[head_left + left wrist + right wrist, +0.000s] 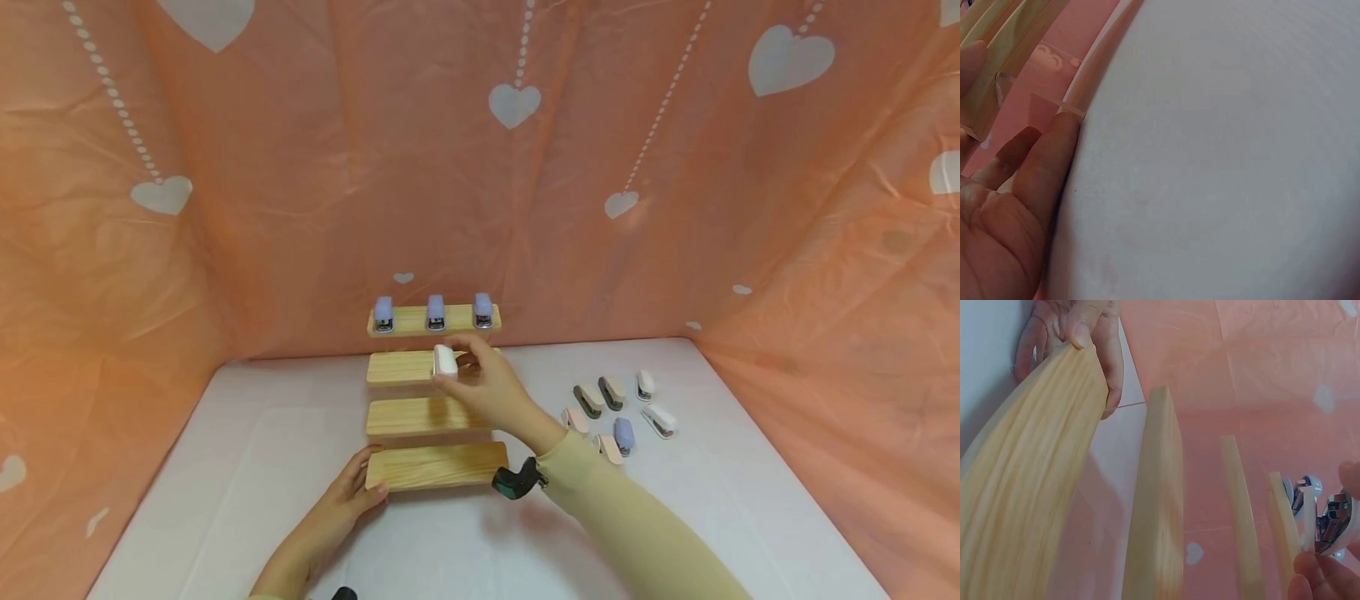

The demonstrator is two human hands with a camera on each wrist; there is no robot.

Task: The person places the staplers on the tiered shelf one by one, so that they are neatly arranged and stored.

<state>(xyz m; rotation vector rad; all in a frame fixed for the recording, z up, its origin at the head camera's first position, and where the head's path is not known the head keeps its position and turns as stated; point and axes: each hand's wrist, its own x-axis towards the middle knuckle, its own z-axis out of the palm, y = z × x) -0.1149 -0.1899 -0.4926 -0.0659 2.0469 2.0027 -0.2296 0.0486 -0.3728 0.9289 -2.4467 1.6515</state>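
My right hand [487,383] pinches a small white stapler [445,362] between thumb and fingers, in front of the second-highest board of a tiered wooden shelf [438,465]. Its metal underside shows in the right wrist view, where the stapler [1337,519] is partly covered by fingertips. My left hand [341,496] grips the left end of the lowest board, thumb on the wood; in the left wrist view the fingers of that hand [1010,206] reach a clear support. Three purple staplers [436,312] stand spaced along the top board.
Right of the shelf, several small staplers lie on the white tabletop [720,500]: beige ones [612,393], white ones [660,420], pink ones [609,450] and a purple one [624,435]. A peach curtain [300,167] with white hearts hangs behind and at both sides.
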